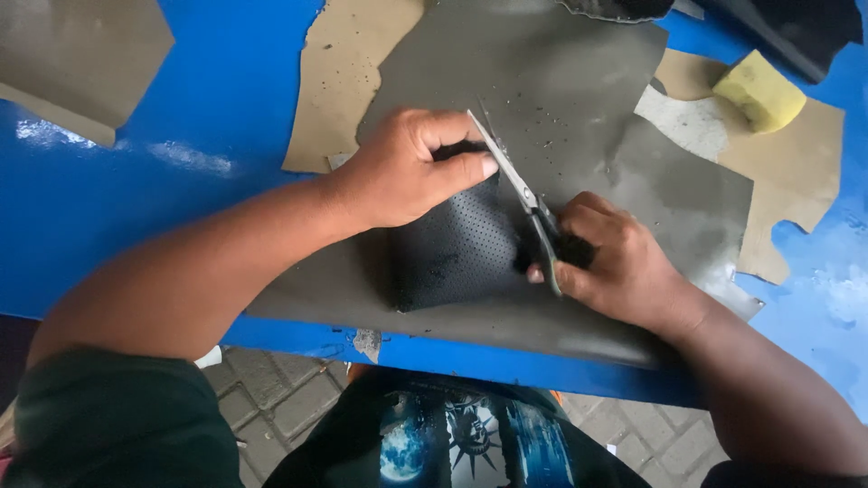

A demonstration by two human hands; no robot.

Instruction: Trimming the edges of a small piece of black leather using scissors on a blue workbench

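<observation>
On blue bench (181, 136) — left hand (402, 172) pinning perforated black piece (452, 253); right hand (615, 262) gripping scissors (520, 185), mid-cut; next, steady closing along the edge.

A yellow sponge (759, 90) lies on tan scraps (796, 190) over a blue table (181, 136).

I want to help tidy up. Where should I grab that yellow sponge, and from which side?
Probably best to pinch the yellow sponge across its two long flat sides, coming down from above. It is a blocky wedge lying on a tan sheet near the far right of the blue table, with open space above it and well away from the scissors in the right hand.
</observation>
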